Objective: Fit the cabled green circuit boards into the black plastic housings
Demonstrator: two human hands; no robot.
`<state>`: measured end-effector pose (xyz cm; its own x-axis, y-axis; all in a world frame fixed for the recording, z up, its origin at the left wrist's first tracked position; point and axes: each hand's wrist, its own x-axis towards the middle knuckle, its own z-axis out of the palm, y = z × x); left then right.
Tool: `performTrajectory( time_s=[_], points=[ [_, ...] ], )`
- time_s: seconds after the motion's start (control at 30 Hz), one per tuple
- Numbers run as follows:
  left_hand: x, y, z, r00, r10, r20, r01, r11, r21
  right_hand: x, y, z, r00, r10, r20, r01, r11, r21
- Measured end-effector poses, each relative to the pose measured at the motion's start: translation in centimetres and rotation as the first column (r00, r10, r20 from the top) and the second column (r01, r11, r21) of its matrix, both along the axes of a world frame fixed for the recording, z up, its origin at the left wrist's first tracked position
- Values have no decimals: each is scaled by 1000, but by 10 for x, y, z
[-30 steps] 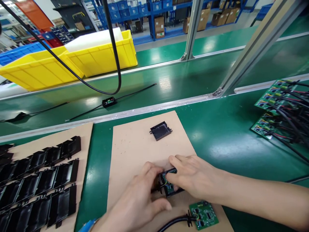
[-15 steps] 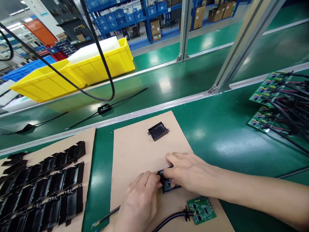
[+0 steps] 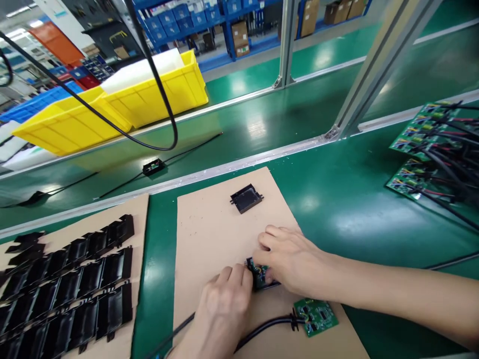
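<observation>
Work in hand: a small black housing (image 3: 262,276) with a green board seated in it lies on the near part of the middle cardboard sheet (image 3: 209,234).
Left hand (image 3: 224,309): fingertips curled against the housing's left end, pinching it steady.
Right hand (image 3: 292,262): fingers bent over the housing's far and right side, pressing down on the board.
Doing it well: I judge that even pressure from both sides keeps the board level; the wire at the left end should sit in its notch, not under the board.
Near right: a loose green circuit board (image 3: 316,315) on a black cable (image 3: 262,326), just beside the right wrist.
Far: an empty black cover (image 3: 246,198), well apart.
Left: rows of black shells (image 3: 71,284).
</observation>
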<state>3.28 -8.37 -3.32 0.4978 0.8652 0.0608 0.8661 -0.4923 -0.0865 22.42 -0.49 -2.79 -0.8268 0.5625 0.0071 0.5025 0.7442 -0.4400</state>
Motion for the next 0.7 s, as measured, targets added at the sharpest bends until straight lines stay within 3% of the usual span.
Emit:
performTrajectory(
  time_s=[0.17, 0.33, 0.5, 0.7],
  points=[
    [-13, 9, 5, 984, 33, 178, -20, 997, -76, -26, 21, 24, 978, -40, 203, 70, 987, -142],
    [-23, 14, -7, 895, 14, 445, 54, 989, -139, -51, 42, 36, 898, 129, 421, -12, 963, -269],
    [-31, 27, -13, 840, 33, 542, 104, 970, -221, -46, 33, 22, 952, 100, 289, -45, 981, -191],
    [-27, 16, 7, 861, -1, 509, 104, 979, -174, 1, 12, 22, 999, -20, 38, 22, 998, -56]
  ],
)
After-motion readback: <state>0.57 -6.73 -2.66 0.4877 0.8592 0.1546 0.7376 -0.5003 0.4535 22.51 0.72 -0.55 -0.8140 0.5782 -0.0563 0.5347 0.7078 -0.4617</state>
